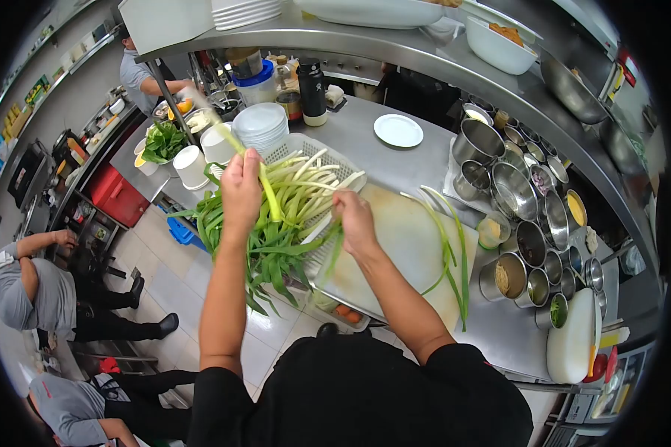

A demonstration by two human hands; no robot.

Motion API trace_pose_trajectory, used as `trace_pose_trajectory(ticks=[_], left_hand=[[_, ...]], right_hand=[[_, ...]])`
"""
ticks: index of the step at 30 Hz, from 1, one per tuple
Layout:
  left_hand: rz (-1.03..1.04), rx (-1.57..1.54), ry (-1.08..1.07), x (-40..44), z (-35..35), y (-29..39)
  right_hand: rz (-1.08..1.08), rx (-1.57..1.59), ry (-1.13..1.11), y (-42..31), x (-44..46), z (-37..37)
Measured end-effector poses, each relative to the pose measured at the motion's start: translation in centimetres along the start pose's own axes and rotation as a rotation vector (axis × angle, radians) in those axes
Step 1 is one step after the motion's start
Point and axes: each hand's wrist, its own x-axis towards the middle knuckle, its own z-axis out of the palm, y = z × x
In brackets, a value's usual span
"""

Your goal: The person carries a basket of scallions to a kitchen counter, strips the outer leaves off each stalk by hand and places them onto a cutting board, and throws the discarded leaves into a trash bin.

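My left hand (241, 190) is closed around a spring onion (269, 195), whose pale upper end blurs with motion. My right hand (353, 217) is closed on green spring onion leaves (334, 252) that hang below its fingers. Beneath both hands, a heap of spring onions (294, 182) fills a pale perforated basket (354, 181), its leaves drooping over the near left side. To the right lies a white cutting board (395, 246), with a few loose spring onions (449, 257) along its right side.
Metal pots (513, 190) with food crowd the right of the counter. Stacked white lids (261, 123), a black bottle (312, 91) and a white plate (398, 130) stand behind. A steel shelf (350, 46) runs overhead. Co-workers (33, 290) are at the left.
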Motion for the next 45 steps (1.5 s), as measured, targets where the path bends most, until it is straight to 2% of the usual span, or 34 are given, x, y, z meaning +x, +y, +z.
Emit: trace_pose_trajectory(ticks=[2,4,7,8,9,11,15,19,21,23,24,25,26,28,29,31,33,35,36,37,38,40,44,45], left_hand=[[-0.093,-0.042,-0.074,0.1,-1.5,0.3],[-0.279,0.222,-0.333,-0.4,-1.4,0.2],[-0.431,0.235,-0.576,-1.8,0.8,-1.9],[-0.461,0.190,-0.607,-2.6,2.2,-2.4],[-0.463,0.173,-0.640,-3.2,3.6,-3.2],[-0.241,0.344,-0.796,-4.7,6.7,-5.4],[0.020,0.536,-0.951,-8.2,13.1,-8.5],[-0.008,0.636,-1.025,-12.0,19.0,-12.5],[-0.012,0.604,-0.991,-13.4,21.6,-14.5],[-0.340,0.493,-1.124,-13.8,23.2,-13.3],[-0.362,0.529,-1.054,-13.8,23.5,-12.8],[-0.303,0.594,-1.135,-13.8,23.7,-12.4],[-0.250,0.655,-1.223,-13.6,23.4,-12.4],[-0.013,0.649,-1.076,-13.0,21.7,-10.9],[-0.025,0.671,-1.047,-11.8,20.3,-10.0],[0.115,0.658,-0.966,-9.2,17.8,-8.2],[0.046,0.644,-0.865,-5.6,13.8,-6.1],[-0.027,0.686,-0.709,-2.2,9.1,-4.9],[0.029,0.701,-0.579,-0.6,6.8,-6.3],[-0.055,0.845,-0.627,1.9,4.4,-7.9],[-0.003,0.956,-0.585,3.6,1.9,-10.4],[0.018,1.178,-0.638,6.2,-1.9,-13.8],[-0.009,1.325,-0.664,6.4,-3.6,-17.4],[0.007,1.389,-0.605,5.9,-3.1,-17.4]], right_hand=[[0.011,0.066,0.007,-2.1,-1.1,-1.7],[-0.016,0.196,-0.016,-6.9,-2.5,-4.0],[-0.177,0.277,-0.015,-13.6,-4.8,-7.8],[-0.310,0.244,0.007,-15.5,-5.7,-8.9],[-0.358,0.266,0.046,-17.4,-6.7,-10.1],[-0.439,0.337,0.128,-20.9,-9.2,-12.1],[-0.589,0.370,0.106,-24.3,-13.6,-16.6],[-0.644,0.363,0.108,-25.7,-16.5,-18.9],[-0.659,0.366,0.135,-26.1,-17.7,-19.1],[-0.633,0.361,0.110,-26.0,-18.3,-19.8],[-0.629,0.360,0.101,-25.9,-18.4,-20.1],[-0.607,0.407,0.115,-25.7,-18.2,-19.6],[-0.575,0.399,-0.017,-25.4,-17.9,-20.4],[-0.565,0.401,0.004,-24.6,-17.0,-18.7],[-0.559,0.377,-0.006,-24.1,-16.2,-18.3],[-0.533,0.395,-0.054,-22.8,-14.5,-17.0],[-0.495,0.440,-0.079,-21.6,-13.1,-14.7],[-0.451,0.307,0.047,-20.6,-12.0,-12.8],[-0.454,0.310,0.051,-20.2,-11.4,-11.9],[-0.428,0.260,-0.006,-19.9,-10.8,-11.2],[-0.401,0.207,-0.063,-19.6,-10.2,-10.3],[-0.367,0.216,-0.096,-18.8,-9.1,-8.3],[-0.285,0.227,-0.008,-16.7,-6.9,-4.5],[-0.219,0.198,-0.006,-15.9,-6.3,-4.1]])
